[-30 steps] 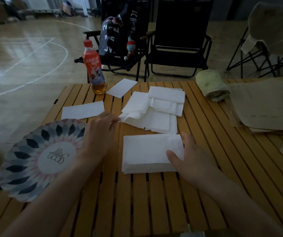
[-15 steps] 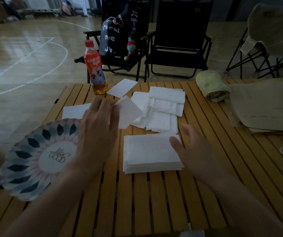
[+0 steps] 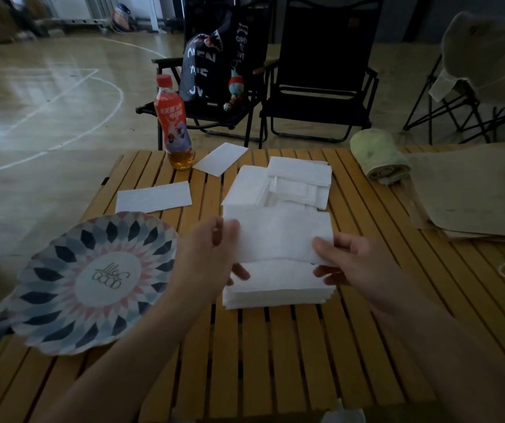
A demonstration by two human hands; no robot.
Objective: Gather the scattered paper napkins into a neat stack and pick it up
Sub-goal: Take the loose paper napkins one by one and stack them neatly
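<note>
Left grip (image 3: 211, 254), right grip (image 3: 358, 264) pinching napkin (image 3: 281, 236) edges

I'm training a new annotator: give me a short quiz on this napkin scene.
1. True or false: the left hand and right hand both pinch one white paper napkin above the neat white napkin stack.
2. At which edge of the slatted wooden table does the red-capped orange drink bottle stand: A far, B near, C right?
3. How many single flat napkins lie alone, left of the loose napkin pile?
Key: 1 true; 2 A; 3 two.
</note>
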